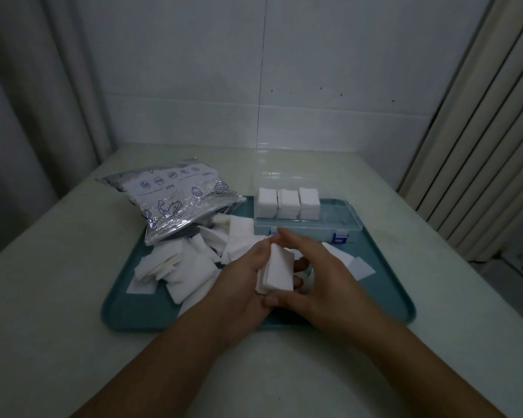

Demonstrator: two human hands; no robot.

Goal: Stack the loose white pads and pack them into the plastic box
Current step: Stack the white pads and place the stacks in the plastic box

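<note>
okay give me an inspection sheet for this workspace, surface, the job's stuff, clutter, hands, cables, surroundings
Surface: pale tabletop carrying a teal plastic tray.
Job's things: clear plastic box on the tray, lid open, three white pad stacks at its left end; loose white pads heaped on the tray; small squared pad stack held between both hands.
Clutter: printed clear plastic bag overlapping the tray's far left corner.
Hands: left hand and right hand both grip the small stack.
Cables: nothing seen.
Surroundings: white tiled wall, curtains at both sides.

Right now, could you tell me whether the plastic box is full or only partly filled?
Partly filled: the plastic box holds three pad stacks at its left; its right part looks empty.
</note>
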